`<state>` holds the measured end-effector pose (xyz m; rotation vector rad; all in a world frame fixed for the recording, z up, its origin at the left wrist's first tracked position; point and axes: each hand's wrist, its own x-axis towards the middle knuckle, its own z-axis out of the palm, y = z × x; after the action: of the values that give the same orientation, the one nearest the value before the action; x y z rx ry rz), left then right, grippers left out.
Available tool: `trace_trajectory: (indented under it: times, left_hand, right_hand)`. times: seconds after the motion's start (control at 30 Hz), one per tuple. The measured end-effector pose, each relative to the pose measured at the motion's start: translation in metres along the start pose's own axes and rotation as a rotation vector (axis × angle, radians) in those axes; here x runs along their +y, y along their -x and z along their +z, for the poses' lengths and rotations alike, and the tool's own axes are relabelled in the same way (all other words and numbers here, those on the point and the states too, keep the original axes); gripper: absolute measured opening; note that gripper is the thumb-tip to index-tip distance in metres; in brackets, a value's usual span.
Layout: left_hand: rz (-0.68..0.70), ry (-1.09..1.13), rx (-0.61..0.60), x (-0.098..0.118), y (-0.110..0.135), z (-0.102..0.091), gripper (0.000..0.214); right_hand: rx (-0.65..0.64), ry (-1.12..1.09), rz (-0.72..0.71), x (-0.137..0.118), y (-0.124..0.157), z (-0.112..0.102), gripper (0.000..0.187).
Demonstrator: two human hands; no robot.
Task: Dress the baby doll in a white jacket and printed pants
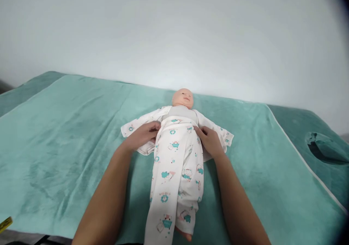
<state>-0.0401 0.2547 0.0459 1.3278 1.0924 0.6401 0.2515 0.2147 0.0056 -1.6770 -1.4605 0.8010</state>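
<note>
A baby doll (183,98) lies on its back, head toward the wall. White printed baby pants (171,157) reach up over its belly, below a bare strip of pale grey torso (180,111). One bare foot shows at the hem of the right-hand leg; the left-hand leg lies flat and runs past the bottom edge of the view. My left hand (145,134) has its fingers curled at the left side of the waistband. Opposite it, my right hand (209,139) pinches the right side of the waistband. A matching printed baby top (140,122) lies spread beneath the doll, sleeves out to both sides.
Under the doll is a green cloth (81,128) over a padded table, with a darker green end (294,123) at the right. A face hole (325,147) sits in that end. Behind stands a pale wall (174,37). A yellow strip (5,224) shows at lower left.
</note>
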Motion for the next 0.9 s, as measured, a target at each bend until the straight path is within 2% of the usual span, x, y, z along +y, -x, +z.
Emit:
trace_trajectory:
  times: [0.1,0.2,0.4,0.6,0.73,0.9]
  left_hand:
    - [0.008,0.006,-0.083,0.0,0.003,-0.007,0.021]
    - [0.032,0.013,-0.1,-0.005,0.002,-0.01,0.022]
    - [0.004,0.045,-0.118,-0.018,-0.004,-0.012,0.022]
    - [0.115,-0.02,-0.143,-0.012,-0.002,-0.007,0.017]
    - [0.16,-0.04,-0.099,-0.015,-0.005,-0.004,0.017]
    - [0.208,-0.054,0.066,-0.03,-0.016,0.003,0.014]
  right_hand:
    - [-0.224,-0.142,0.077,0.001,0.001,-0.013,0.047]
    - [-0.37,-0.319,0.096,0.0,0.001,-0.02,0.039]
    - [-0.477,-0.504,0.102,0.005,0.004,-0.021,0.025]
    - [-0.607,-0.59,0.051,0.006,0.005,-0.025,0.03]
    - [-0.551,-0.626,0.06,0.005,0.005,-0.02,0.027]
    - [-0.342,-0.662,0.057,0.012,0.0,-0.006,0.031]
